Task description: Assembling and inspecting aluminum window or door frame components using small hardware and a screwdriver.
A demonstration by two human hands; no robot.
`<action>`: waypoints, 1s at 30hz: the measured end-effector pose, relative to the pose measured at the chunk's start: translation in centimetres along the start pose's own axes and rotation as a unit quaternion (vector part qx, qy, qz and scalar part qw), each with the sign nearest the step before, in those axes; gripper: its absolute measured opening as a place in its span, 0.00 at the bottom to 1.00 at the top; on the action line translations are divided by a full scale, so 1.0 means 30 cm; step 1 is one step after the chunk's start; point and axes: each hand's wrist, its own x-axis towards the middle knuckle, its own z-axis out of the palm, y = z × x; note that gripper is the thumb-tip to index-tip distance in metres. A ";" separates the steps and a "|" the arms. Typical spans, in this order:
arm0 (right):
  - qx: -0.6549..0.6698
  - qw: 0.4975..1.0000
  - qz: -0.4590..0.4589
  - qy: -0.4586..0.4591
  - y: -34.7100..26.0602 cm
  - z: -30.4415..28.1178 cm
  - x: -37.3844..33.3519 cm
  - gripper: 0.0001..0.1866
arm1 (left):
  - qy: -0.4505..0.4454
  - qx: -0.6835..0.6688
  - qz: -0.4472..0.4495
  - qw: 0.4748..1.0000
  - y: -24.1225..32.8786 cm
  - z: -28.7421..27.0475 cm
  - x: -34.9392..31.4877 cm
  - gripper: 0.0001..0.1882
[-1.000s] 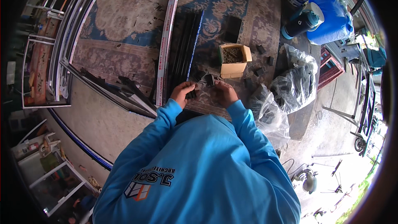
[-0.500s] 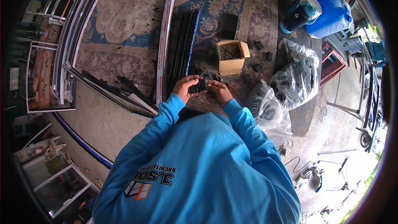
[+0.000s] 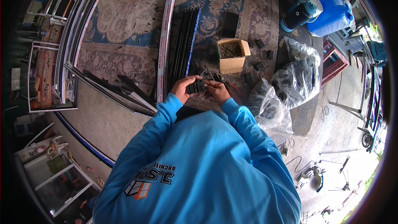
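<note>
My left hand is closed round a small black block-like part with recesses in its face, held in front of my chest. My right hand has its fingers pinched together at the part's right edge. Whether a tiny piece sits between those fingertips is too small to tell. Just beyond my hands lies a hand tool with red handles, partly hidden by my right hand. An open cardboard box of small screws stands farther out, with several small black blocks scattered to its right.
Long black bars and a wrapped aluminium profile lie on the patterned carpet, left of the box. Clear plastic bags with dark contents rest at the right. Behind them stand a dark bottle and a blue jug.
The black part has turned so that its recessed face shows more toward me. My right hand has shifted slightly left and nearer, still at the part's edge.
</note>
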 end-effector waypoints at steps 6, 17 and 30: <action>0.013 0.999 -0.033 0.000 0.012 0.000 0.000 0.12 | 0.010 0.048 -0.009 0.999 0.031 0.030 -0.019 0.15; 0.034 0.999 -0.034 -0.013 0.010 -0.008 -0.008 0.13 | 0.039 0.043 -0.018 0.998 0.007 -0.002 0.002 0.22; 0.077 0.988 -0.009 -0.132 -0.038 -0.033 -0.058 0.25 | 0.051 -0.012 -0.009 0.999 0.001 -0.017 0.009 0.33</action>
